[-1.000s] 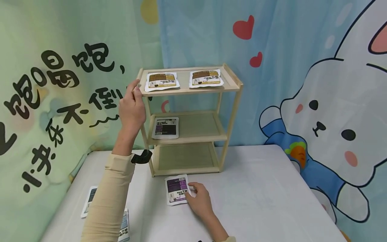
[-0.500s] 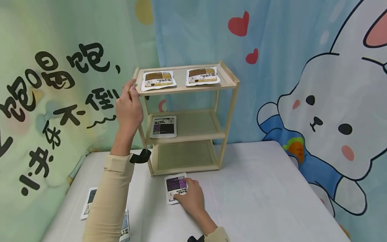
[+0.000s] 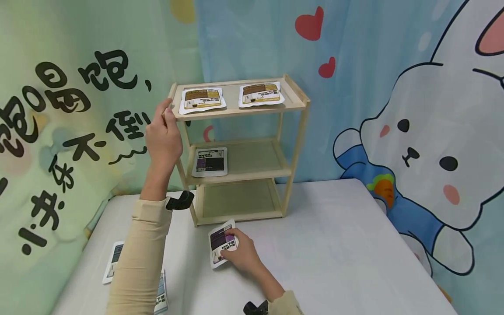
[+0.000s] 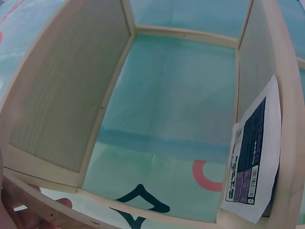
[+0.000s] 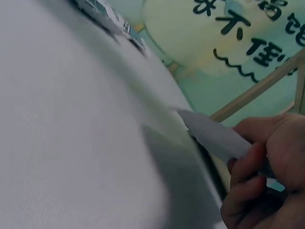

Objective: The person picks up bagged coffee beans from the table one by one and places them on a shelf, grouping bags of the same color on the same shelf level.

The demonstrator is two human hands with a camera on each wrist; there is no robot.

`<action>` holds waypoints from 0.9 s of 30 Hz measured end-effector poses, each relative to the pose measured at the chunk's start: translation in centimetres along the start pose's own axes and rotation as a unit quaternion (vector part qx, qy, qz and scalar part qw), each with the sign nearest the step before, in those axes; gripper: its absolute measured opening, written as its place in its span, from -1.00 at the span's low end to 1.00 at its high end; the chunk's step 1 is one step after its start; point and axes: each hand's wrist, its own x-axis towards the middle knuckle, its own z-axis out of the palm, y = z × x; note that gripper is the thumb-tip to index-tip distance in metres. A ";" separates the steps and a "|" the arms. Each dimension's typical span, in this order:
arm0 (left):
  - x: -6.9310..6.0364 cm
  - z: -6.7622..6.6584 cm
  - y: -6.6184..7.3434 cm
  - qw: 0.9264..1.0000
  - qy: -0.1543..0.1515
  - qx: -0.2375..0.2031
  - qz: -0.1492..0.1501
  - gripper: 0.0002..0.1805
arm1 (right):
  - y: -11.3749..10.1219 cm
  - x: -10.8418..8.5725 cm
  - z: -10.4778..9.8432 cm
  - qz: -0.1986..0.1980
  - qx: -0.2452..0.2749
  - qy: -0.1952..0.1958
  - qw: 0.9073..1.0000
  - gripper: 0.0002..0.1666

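Observation:
In the head view my left hand (image 3: 163,139) grips the left end of the top shelf of a wooden three-tier rack (image 3: 236,176). My right hand (image 3: 243,253) pinches a white pouch with a purple and black label (image 3: 222,243) by its right side, in front of the rack; the pouch is tilted. The right wrist view shows this pouch (image 5: 217,136) edge-on, held by the right hand (image 5: 264,167) over the table. Two pouches with brown and yellow labels, one left (image 3: 202,99) and one right (image 3: 260,94), lie on the top shelf. A black-labelled pouch (image 3: 210,162) lies at the middle shelf's left.
On the white tabletop (image 3: 334,253), one pouch (image 3: 113,261) lies left of my left sleeve, and another (image 3: 161,295) is partly hidden by that sleeve. A printed curtain (image 3: 252,39) hangs behind the table.
My right hand has closed its hold on the purple-labelled pouch, which has turned and tilted up from the table. My left hand keeps its grip on the rack. The head view has shifted slightly.

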 end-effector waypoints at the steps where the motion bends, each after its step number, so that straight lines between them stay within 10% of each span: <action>1: 0.0 -0.2 0.0 1.000 0.002 0.002 -0.001 -0.52 | -0.5 -0.1 -0.1 0.000 0.010 -0.010 1.000 -0.39; 11: -0.1 -0.3 -0.4 1.000 0.010 -0.010 0.019 -0.52 | -5.5 -0.8 -4.4 0.019 0.076 -0.025 0.997 -0.48; 27: 0.4 0.4 -0.4 1.000 0.013 -0.012 0.008 -0.52 | -9.9 1.1 -10.3 0.038 0.149 0.057 0.986 -0.55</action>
